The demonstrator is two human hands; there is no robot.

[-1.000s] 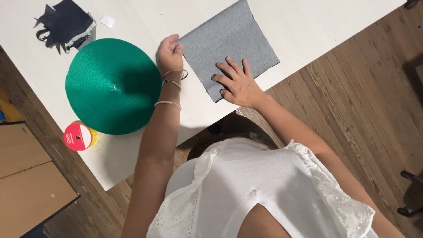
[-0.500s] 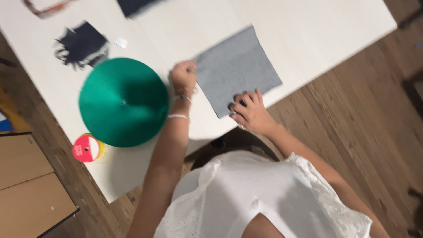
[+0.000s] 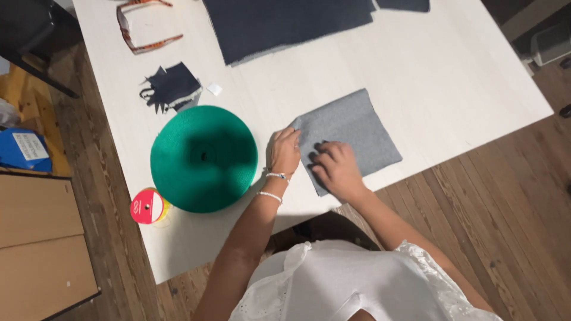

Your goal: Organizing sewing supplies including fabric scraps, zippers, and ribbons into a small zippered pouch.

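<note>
A: Here, in the head view, where does each hand sit?

B: Both rest on the grey fabric square (image 3: 351, 134), which lies flat on the white table (image 3: 464, 71) near its front edge. The left hand (image 3: 285, 151) has its fingertips at the square's left corner, apparently nipping the edge, though the pinch itself is not clearly shown. The right hand (image 3: 336, 169) lies on the cloth's lower left part, fingers curled and close together, pressing down.

A: Which step is in hand?

B: Judging by the pose, the cloth is being held flat and a corner taken up; a further move would call for a steady press from the right hand.

A: And around it?

B: A green ribbon roll (image 3: 203, 158) lies just left of the left hand, a small red spool (image 3: 147, 207) beyond it, dark fabric (image 3: 285, 24) and eyeglasses (image 3: 140, 30) farther back.
</note>
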